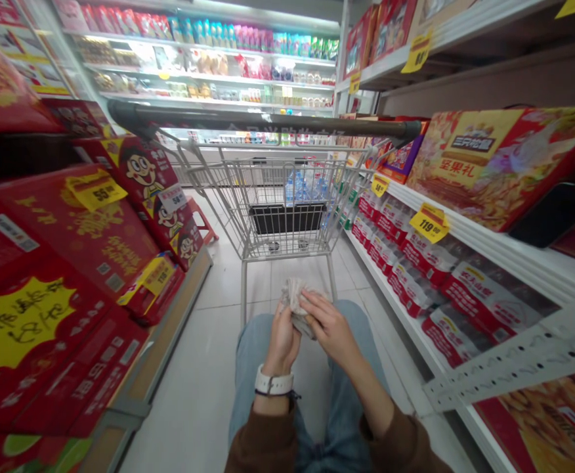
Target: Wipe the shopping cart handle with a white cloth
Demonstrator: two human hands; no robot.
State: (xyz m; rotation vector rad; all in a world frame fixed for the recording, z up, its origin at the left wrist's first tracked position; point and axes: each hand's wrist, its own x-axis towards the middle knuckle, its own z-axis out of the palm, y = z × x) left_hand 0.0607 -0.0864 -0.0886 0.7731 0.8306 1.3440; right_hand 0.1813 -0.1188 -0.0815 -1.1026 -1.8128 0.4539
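A crumpled grey-white cloth [295,293] is bunched between both of my hands, just above my knees. My left hand [283,335] grips it from the left side, a white watch [274,382] on that wrist. From the right, the fingers of my right hand [327,323] press onto the cloth. Part of the cloth is hidden behind the fingers. Directly ahead stands a metal shopping cart [287,246], its dark handle bar [268,122] facing me, apart from my hands.
Red gift boxes [71,223] with yellow price tags are stacked on the left. Along the right run white shelves [494,243] bearing packs of bottles [425,263], a nut gift box [489,164] and a dark phone [558,213]. Lit refrigerated shelves [209,66] close off the far end.
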